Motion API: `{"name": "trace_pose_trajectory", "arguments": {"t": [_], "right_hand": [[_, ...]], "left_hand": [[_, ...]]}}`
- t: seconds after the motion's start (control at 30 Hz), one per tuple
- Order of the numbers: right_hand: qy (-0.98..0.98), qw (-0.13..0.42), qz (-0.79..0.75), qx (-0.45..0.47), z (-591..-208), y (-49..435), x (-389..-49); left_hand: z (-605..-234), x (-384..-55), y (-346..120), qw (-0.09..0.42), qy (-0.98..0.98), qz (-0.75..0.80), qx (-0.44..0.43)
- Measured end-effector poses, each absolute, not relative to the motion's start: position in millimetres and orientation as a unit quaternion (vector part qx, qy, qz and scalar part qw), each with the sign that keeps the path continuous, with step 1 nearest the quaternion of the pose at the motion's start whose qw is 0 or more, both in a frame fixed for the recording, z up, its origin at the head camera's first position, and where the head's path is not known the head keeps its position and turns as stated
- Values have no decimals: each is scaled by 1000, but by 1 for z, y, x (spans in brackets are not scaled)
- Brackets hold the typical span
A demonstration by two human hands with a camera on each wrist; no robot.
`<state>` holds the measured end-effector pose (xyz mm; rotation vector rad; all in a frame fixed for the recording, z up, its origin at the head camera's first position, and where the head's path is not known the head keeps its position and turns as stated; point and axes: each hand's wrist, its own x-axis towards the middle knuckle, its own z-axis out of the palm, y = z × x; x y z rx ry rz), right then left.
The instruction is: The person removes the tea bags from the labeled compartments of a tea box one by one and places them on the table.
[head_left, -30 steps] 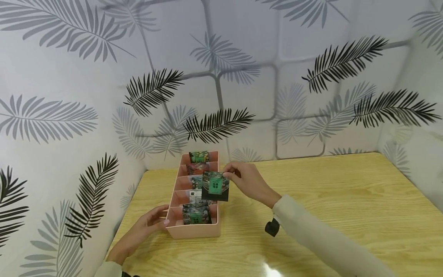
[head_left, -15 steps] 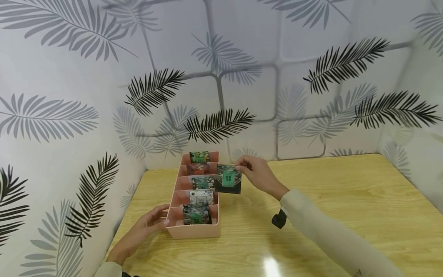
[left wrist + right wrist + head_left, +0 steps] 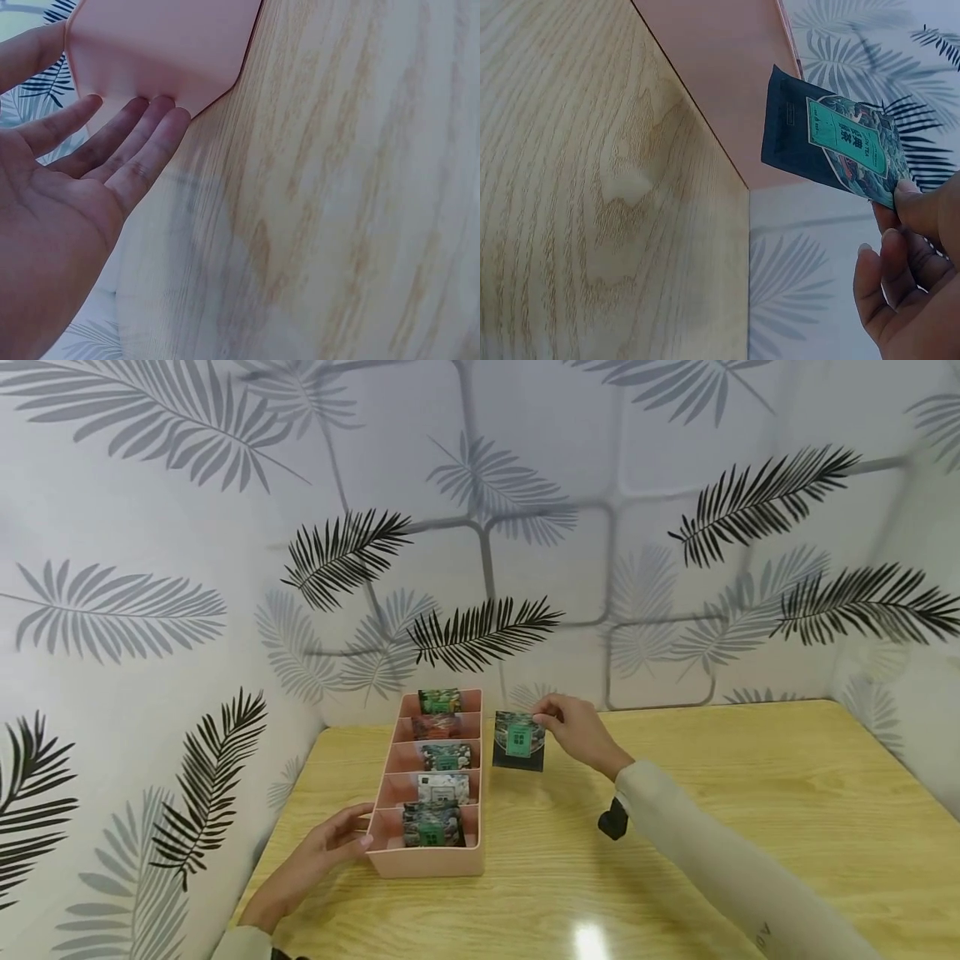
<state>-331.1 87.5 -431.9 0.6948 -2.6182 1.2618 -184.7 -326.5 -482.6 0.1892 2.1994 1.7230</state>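
Observation:
My right hand (image 3: 581,732) pinches a dark tea sachet (image 3: 518,742) with a green label by one upper corner, between thumb and index finger. The sachet hangs just right of a long pink divided box (image 3: 427,862), above the table. In the right wrist view, the label of the held sachet (image 3: 832,139) faces the camera, and the other fingers are loosely bent. At the box's near left corner, my left hand (image 3: 322,856) rests with extended fingertips on the outer wall. The left wrist view shows these fingertips (image 3: 161,105) against the pink side.
Sachets stand in the box's compartments: dark green ones (image 3: 432,827) in front, then a white one (image 3: 444,788), another green one (image 3: 446,757), a red one (image 3: 437,727) and a yellow-green one (image 3: 440,701). A wood-grain table (image 3: 697,777) meets the leaf-patterned wall (image 3: 540,568).
The right hand has carried the sachet rightward and slightly up, from over the box to beside it, uncovering the middle compartments. The left hand stays at the box corner; the view shifted slightly.

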Motion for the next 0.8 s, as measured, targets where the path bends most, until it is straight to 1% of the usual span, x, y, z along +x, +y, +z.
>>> {"name": "trace_pose_trajectory", "arguments": {"t": [0.23,0.47,0.8], "right_hand": [[-871,52,442,210,-440,91,-340],[-869,19,461,179,-449,91,-346],[-879,9,440,185,-459,84,-360]], "left_hand": [[-485,-186,-329,170,774,606,75],[-483,-185,-329,170,772,608,66],[-482,-184,-328,170,777,604,59]]}}
